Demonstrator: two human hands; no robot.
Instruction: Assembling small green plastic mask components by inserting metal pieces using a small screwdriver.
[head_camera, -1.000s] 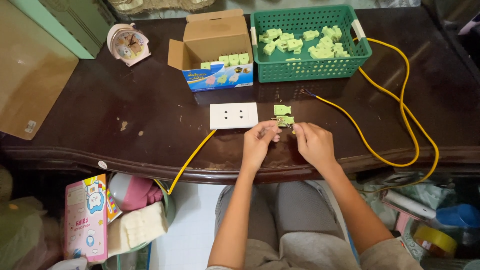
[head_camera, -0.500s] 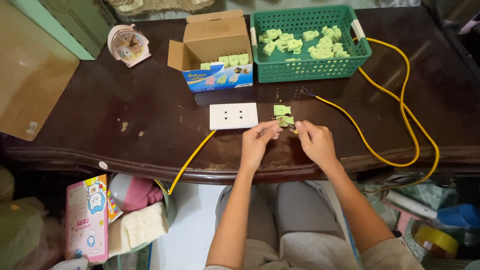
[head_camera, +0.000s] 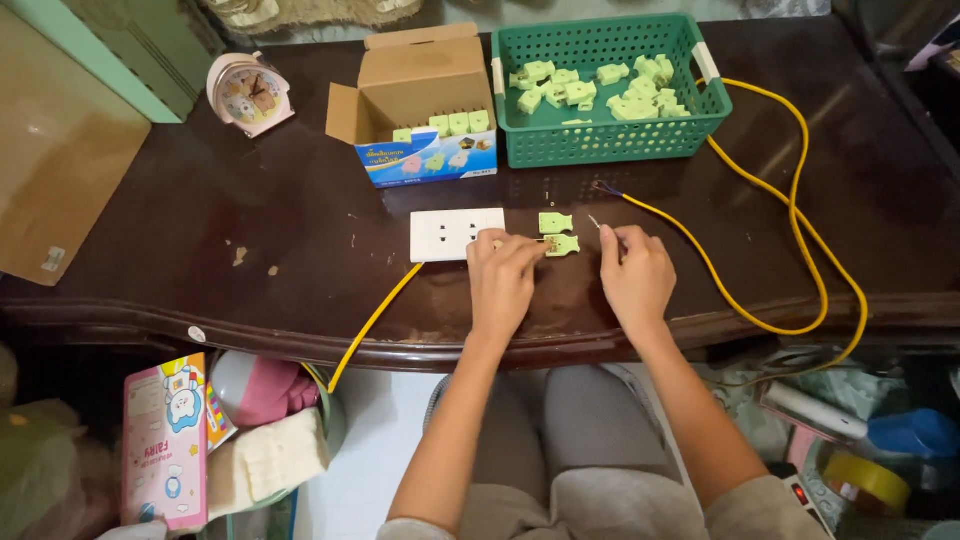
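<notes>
From my feed I'm looking at a dark polished wooden table (head_camera: 250, 240), with a small pink round alarm clock (head_camera: 249, 93) at the far left and an open brown cardboard box (head_camera: 425, 95) of pale green pieces just beside a green perforated plastic basket (head_camera: 610, 140) holding more of them. A flat tan cardboard sheet (head_camera: 55, 170) leans at the table's left edge. Down on the floor I can see a pink picture book (head_camera: 165, 440) next to a folded cream cloth (head_camera: 270, 455), and a yellow tape roll (head_camera: 865, 480) at the right.
</notes>
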